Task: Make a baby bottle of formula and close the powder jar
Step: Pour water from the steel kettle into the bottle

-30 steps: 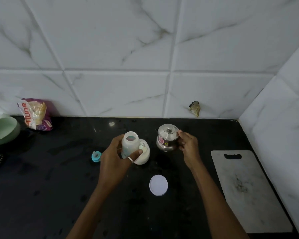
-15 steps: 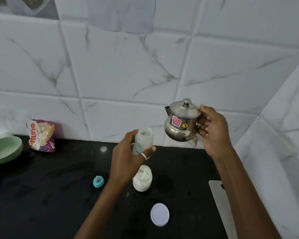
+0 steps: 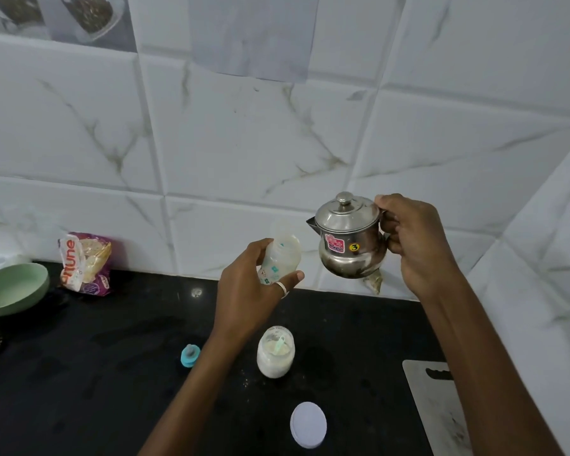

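A: How far is the task now, do you think?

B: I judge it is in the middle. The left hand is closed around the baby bottle and holds it in the air, near the centre of the frame. The bottle has no teat on it and its mouth is open. The right hand grips the handle of a small steel kettle, lifted just to the right of the bottle, with the spout turned to it. The kettle is upright, so pouring is not yet begun.

A: Is there already powder in the bottle?

B: I cannot tell; the plastic is cloudy and the view there is a little blurred.

A: And the powder jar?

B: The powder jar stands open on the black bench, below the hands, with white powder and a pale green scoop inside. Its white lid lies flat on the bench, lower in the frame and apart from the jar. The blue teat ring lies left of the jar.

A: So what is left?

B: By my judgement: pour the water, screw on the teat, perhaps shake, then put the lid on the jar.

A: How does the bottle look?

B: Small, translucent, with little green printed figures, and slightly tilted to the kettle.
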`<state>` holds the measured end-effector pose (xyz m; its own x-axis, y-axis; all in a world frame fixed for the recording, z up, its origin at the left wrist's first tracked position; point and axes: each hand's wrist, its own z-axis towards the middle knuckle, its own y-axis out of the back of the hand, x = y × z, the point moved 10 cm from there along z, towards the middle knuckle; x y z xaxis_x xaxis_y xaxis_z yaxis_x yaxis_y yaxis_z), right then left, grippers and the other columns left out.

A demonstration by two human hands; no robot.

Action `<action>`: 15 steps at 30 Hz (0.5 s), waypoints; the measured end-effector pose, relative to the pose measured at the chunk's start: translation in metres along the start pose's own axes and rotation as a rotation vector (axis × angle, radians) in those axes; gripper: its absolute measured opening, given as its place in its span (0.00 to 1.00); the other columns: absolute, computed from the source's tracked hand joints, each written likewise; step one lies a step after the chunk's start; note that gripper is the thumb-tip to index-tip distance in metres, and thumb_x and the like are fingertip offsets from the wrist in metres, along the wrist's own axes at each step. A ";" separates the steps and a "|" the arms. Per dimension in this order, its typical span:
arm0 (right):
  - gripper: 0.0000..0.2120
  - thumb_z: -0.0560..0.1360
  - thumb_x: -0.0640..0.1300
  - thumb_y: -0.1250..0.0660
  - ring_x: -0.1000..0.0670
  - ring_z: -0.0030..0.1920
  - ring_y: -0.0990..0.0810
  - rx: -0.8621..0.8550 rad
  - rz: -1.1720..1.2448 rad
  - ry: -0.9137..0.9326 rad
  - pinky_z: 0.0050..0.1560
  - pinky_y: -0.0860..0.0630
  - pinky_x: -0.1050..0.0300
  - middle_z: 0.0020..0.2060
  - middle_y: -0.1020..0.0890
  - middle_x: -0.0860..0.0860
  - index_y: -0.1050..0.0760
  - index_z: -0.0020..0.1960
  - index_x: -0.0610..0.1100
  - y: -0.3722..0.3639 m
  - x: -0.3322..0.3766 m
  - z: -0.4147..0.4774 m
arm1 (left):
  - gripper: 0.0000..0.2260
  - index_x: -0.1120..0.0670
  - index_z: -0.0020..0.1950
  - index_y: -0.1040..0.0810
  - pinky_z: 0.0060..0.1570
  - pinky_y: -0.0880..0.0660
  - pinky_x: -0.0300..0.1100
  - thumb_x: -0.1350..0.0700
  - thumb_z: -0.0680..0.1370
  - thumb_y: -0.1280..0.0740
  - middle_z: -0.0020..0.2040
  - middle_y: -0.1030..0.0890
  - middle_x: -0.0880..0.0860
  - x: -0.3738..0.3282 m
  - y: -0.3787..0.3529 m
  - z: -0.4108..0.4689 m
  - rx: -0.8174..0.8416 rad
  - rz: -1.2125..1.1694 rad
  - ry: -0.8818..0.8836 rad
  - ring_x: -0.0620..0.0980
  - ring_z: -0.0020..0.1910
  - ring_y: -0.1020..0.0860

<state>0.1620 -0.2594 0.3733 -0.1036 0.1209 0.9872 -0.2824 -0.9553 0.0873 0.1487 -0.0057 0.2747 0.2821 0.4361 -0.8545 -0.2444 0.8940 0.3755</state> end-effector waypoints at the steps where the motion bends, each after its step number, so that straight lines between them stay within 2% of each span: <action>1: 0.08 0.78 0.42 0.35 0.56 0.28 0.39 0.006 -0.041 0.017 0.27 0.43 0.62 0.26 0.36 0.55 0.27 0.40 0.42 -0.003 0.005 0.001 | 0.29 0.48 0.69 0.24 0.48 0.30 0.25 0.43 0.71 0.20 0.55 0.23 0.38 0.000 0.000 0.001 -0.003 0.009 -0.002 0.40 0.55 0.24; 5: 0.07 0.76 0.41 0.34 0.56 0.26 0.40 0.051 -0.159 0.081 0.24 0.40 0.67 0.27 0.38 0.52 0.27 0.40 0.41 -0.014 0.024 0.004 | 0.30 0.49 0.69 0.24 0.46 0.30 0.25 0.44 0.71 0.20 0.55 0.23 0.39 0.003 0.000 0.002 -0.003 0.027 0.004 0.41 0.55 0.24; 8: 0.13 0.76 0.42 0.33 0.56 0.25 0.39 0.083 -0.253 0.107 0.24 0.40 0.67 0.28 0.37 0.48 0.26 0.38 0.33 -0.022 0.034 0.007 | 0.30 0.49 0.69 0.25 0.47 0.28 0.27 0.43 0.71 0.20 0.55 0.23 0.39 0.006 -0.001 0.001 0.001 0.026 0.017 0.42 0.55 0.24; 11: 0.17 0.76 0.42 0.33 0.56 0.26 0.38 0.118 -0.322 0.141 0.24 0.39 0.68 0.33 0.36 0.44 0.27 0.42 0.26 -0.031 0.042 0.007 | 0.29 0.48 0.68 0.24 0.49 0.26 0.30 0.44 0.71 0.20 0.55 0.22 0.39 0.008 -0.002 -0.001 -0.001 0.006 0.020 0.42 0.55 0.23; 15: 0.18 0.76 0.42 0.33 0.55 0.27 0.39 0.145 -0.380 0.156 0.24 0.39 0.67 0.33 0.37 0.44 0.28 0.42 0.26 -0.040 0.048 0.007 | 0.29 0.48 0.69 0.24 0.52 0.23 0.35 0.44 0.71 0.20 0.56 0.22 0.40 0.008 -0.001 -0.003 0.000 -0.006 0.025 0.43 0.56 0.23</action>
<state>0.1746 -0.2177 0.4178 -0.1640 0.5002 0.8503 -0.1930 -0.8615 0.4696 0.1482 -0.0031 0.2663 0.2605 0.4280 -0.8654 -0.2429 0.8966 0.3703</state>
